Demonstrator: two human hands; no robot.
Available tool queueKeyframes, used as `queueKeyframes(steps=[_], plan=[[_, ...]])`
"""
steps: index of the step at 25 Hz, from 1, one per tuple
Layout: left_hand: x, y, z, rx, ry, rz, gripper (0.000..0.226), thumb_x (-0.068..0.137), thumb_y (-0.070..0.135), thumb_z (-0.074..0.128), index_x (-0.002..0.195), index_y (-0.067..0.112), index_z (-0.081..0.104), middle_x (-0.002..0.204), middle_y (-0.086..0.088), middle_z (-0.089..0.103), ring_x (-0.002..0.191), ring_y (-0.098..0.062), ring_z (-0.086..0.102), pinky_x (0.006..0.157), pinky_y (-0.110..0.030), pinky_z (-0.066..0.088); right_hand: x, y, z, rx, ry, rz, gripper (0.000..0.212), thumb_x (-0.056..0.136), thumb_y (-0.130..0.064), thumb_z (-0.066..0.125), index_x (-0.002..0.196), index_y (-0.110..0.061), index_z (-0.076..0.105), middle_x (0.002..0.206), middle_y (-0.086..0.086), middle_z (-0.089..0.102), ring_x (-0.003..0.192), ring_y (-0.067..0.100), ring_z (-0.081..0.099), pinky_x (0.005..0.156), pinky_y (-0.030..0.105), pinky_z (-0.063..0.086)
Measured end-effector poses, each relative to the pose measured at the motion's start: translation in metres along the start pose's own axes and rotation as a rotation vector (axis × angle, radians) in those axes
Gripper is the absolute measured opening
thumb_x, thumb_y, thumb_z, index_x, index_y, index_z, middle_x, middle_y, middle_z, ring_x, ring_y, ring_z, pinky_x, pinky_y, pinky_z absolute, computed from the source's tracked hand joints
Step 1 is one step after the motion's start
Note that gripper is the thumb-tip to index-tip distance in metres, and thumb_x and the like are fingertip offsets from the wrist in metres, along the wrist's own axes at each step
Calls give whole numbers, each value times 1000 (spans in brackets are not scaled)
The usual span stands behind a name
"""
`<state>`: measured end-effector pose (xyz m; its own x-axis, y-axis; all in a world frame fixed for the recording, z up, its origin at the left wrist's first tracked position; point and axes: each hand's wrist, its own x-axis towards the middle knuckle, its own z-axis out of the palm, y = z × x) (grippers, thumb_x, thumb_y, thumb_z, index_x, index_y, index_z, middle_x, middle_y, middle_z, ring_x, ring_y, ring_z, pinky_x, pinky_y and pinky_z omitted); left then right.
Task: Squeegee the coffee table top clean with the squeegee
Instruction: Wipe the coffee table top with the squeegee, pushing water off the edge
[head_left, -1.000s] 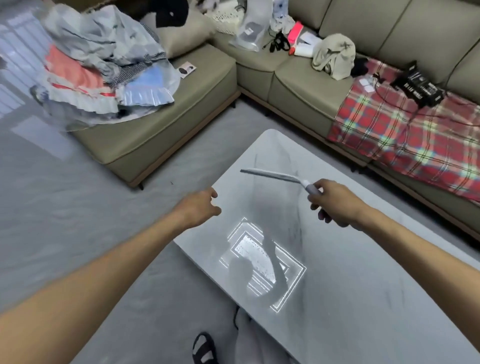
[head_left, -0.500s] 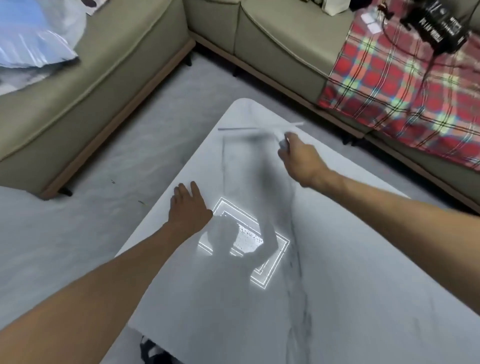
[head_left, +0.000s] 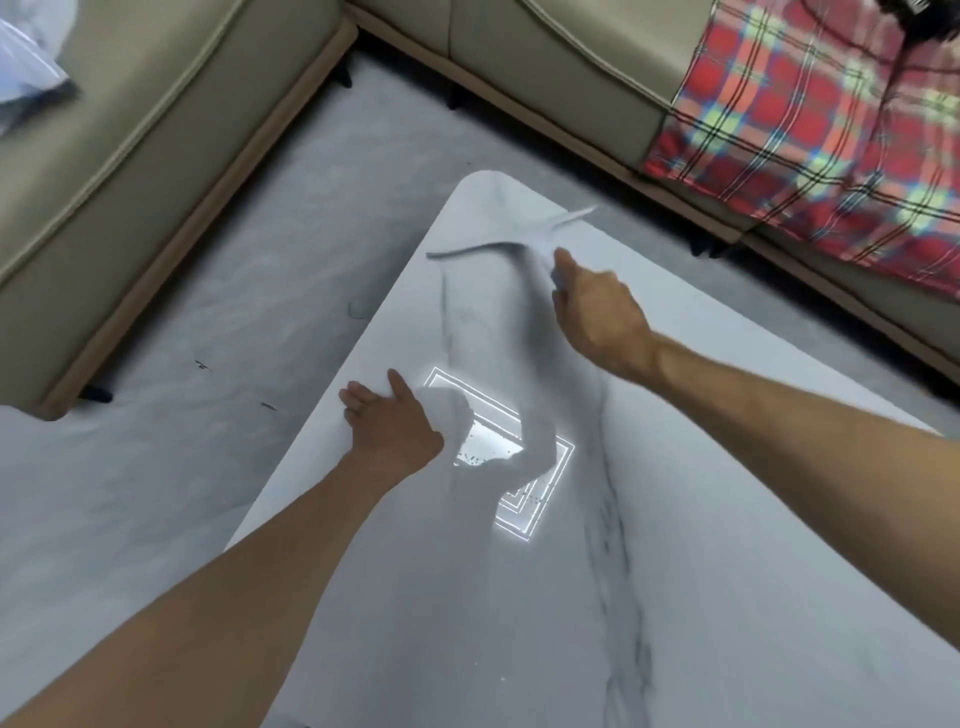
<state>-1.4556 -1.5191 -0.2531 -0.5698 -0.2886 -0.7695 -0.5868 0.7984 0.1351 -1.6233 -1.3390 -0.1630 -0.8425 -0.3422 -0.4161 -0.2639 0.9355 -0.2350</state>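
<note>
The coffee table top (head_left: 727, 545) is white marble with dark grey veins and a bright ceiling-light reflection near its middle. My right hand (head_left: 592, 312) is closed around the handle of a pale squeegee (head_left: 498, 241), whose long blurred blade lies across the table's far corner. My left hand (head_left: 392, 423) rests flat on the table's left edge, fingers spread, holding nothing.
An olive sofa (head_left: 156, 145) wraps around the left and far sides. A red plaid blanket (head_left: 810, 140) covers the sofa seat at the upper right. Grey floor (head_left: 218, 322) with a few dark specks lies between sofa and table.
My left hand came down from the air onto the table edge. My right hand carried the squeegee out to the far corner, and its blade has swung slightly.
</note>
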Motion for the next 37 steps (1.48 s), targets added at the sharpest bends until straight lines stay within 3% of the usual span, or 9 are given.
queueKeyframes(steps=[8, 11, 14, 21, 24, 27, 32, 35, 37], plan=[[-5, 0, -5, -26, -20, 0, 94, 82, 25, 48, 153, 6, -11, 148, -46, -10, 141, -59, -6, 119, -53, 11, -112, 40, -19, -55, -202, 8, 41, 98, -25, 40, 139, -22, 35, 114, 14, 67, 97, 42, 63, 81, 43, 50], [-6, -1, -6, -7, -19, 11, 95, 82, 25, 49, 152, 4, -12, 147, -48, -9, 140, -60, -6, 119, -53, 11, -70, 37, -37, 97, -88, 83, 11, 97, -21, 40, 107, -17, 39, 92, 21, 66, 74, 41, 66, 55, 33, 48], [-7, 1, -3, 23, 3, 13, 96, 84, 28, 50, 152, 4, -13, 147, -48, -9, 140, -60, -5, 119, -53, 12, -44, 36, -27, 172, -83, 217, 15, 97, -20, 37, 110, -14, 38, 82, 21, 62, 59, 37, 66, 35, 27, 40], [-10, -3, -2, 14, 22, 31, 92, 87, 28, 49, 153, 7, -11, 150, -45, -8, 142, -57, -6, 120, -52, 11, -144, 35, 9, 74, -270, 189, 39, 96, -20, 42, 135, -18, 37, 107, 20, 64, 89, 41, 61, 62, 33, 42], [-9, -4, -4, 11, 1, 35, 92, 87, 30, 49, 153, 8, -11, 149, -45, -9, 142, -58, -6, 119, -52, 12, -135, 27, -18, 99, -291, 154, 9, 95, -20, 41, 104, -16, 44, 102, 19, 65, 72, 37, 58, 40, 28, 33], [-5, -3, -4, 14, -3, 30, 92, 86, 32, 49, 153, 7, -11, 148, -47, -8, 141, -59, -5, 118, -52, 13, -59, 8, -41, 100, -141, 117, 11, 95, -20, 39, 103, -13, 42, 100, 26, 63, 65, 35, 56, 29, 23, 34], [0, -7, 7, 84, 75, 42, 93, 85, 32, 48, 152, 2, -9, 145, -51, -1, 139, -62, 2, 117, -52, 16, 29, -36, -17, 192, -19, 166, 42, 94, -15, 38, 135, -9, 39, 116, 21, 59, 83, 36, 61, 42, 38, 44], [1, -9, 10, 99, 73, 42, 96, 84, 34, 51, 152, 4, -10, 146, -50, -1, 140, -61, 2, 118, -52, 14, 1, -29, 13, 109, -26, 10, 49, 93, -14, 40, 141, -17, 34, 120, 17, 62, 102, 41, 59, 74, 43, 47], [1, -9, 9, 104, 71, 46, 95, 84, 32, 50, 152, 4, -9, 146, -50, -1, 140, -61, 3, 118, -52, 14, -41, -7, 28, 66, -76, -98, 54, 94, -18, 41, 145, -25, 29, 113, 17, 64, 98, 42, 60, 78, 42, 48]])
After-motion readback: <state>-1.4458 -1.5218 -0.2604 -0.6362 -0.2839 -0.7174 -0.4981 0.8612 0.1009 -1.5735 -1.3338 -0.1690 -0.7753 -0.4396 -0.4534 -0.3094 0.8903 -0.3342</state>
